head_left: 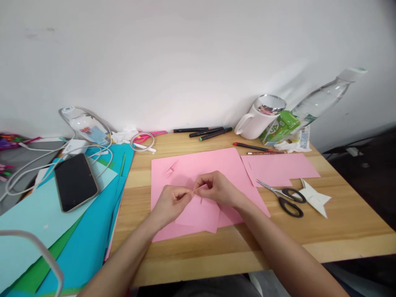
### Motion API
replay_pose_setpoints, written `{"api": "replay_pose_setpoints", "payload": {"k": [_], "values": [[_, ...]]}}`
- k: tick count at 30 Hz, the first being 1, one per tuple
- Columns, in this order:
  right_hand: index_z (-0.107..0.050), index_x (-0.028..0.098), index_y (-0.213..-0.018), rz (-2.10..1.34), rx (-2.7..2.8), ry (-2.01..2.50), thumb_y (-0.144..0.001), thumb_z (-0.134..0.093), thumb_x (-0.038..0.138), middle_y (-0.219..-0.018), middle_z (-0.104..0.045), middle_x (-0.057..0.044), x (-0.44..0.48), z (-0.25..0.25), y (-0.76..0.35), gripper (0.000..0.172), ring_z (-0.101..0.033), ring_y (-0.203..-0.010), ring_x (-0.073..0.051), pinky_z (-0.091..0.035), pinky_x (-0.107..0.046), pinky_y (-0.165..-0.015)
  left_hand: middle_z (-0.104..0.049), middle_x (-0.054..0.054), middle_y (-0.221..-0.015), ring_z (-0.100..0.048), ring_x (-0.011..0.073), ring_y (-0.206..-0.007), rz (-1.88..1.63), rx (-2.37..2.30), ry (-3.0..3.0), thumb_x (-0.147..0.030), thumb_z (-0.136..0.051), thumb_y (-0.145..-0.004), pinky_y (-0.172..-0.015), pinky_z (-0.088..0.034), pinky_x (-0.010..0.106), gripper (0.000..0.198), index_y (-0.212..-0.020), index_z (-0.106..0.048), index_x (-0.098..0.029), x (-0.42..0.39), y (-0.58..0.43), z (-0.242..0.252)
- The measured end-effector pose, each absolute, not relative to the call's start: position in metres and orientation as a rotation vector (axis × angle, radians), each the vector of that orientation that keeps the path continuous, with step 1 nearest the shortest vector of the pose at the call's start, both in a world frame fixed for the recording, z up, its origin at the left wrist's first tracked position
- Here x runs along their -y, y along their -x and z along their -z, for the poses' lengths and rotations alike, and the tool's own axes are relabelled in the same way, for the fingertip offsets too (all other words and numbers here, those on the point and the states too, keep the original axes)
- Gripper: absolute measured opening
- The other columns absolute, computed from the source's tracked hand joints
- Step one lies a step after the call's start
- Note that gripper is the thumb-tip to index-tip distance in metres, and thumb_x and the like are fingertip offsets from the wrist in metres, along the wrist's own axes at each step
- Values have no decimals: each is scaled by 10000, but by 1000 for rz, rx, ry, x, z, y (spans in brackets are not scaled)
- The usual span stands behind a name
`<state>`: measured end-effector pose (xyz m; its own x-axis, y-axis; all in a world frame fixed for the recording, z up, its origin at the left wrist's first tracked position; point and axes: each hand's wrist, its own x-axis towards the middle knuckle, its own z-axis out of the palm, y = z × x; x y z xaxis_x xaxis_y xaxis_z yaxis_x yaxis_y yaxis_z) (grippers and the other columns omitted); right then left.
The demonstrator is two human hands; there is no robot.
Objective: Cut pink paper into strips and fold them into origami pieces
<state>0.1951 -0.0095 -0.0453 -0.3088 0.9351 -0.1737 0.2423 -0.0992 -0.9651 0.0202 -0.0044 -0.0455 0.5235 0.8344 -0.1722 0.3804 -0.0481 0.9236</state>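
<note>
Both hands meet over a large pink paper sheet [225,163] on the wooden table. My left hand [171,204] pinches the edge of a small piece of pink paper [202,189] between thumb and fingers. Touching it at the fingertips, my right hand [218,190] pinches the same piece, whose shape is partly hidden. Under the hands, a smaller pink paper [198,216] overlaps the large sheet. A little folded pink paper piece [171,168] rests on the sheet's upper left.
Right of the sheet are black-handled scissors [283,197], a white paper star [314,198] and pink paper strips [281,167]. Markers [213,134], a white mug [255,119] and a leaning bottle [324,99] stand near the wall. Left, a phone [76,181] lies on coloured paper.
</note>
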Motion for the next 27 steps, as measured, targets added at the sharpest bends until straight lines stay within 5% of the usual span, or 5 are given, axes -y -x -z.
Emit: {"api": "replay_pose_setpoints", "payload": {"k": [14,20,27], "values": [[-608,139,-629,-1362,1566,1418,-678,-539,183,-576,-558,13,5,40,-210,95,-452,-521,-95,-334,-215,-493,-176,-46,-525,-179,75,-489,-491,-1089,-1571,-328,-482,-767,-453,-122,248,403,-485,-228,-192,4,-21,41],[-611,138,-720,-1366,1406,1357,-748,-541,303,-657,-578,-8,2,43,-209,182,-488,-594,-112,-381,-236,-561,-209,-46,-530,-212,77,-495,-562,-1138,-1500,-351,-503,-752,-449,-154,234,374,-467,-337,-176,1,-20,39],[-434,168,-525,-1326,1570,1342,-703,-604,352,-524,-296,66,8,51,-192,307,-259,-495,-66,-198,-210,-438,-294,-55,-492,-265,73,-473,-632,-1188,-1550,-296,-500,-737,-433,-205,208,252,-536,-538,-149,1,-22,44]]}}
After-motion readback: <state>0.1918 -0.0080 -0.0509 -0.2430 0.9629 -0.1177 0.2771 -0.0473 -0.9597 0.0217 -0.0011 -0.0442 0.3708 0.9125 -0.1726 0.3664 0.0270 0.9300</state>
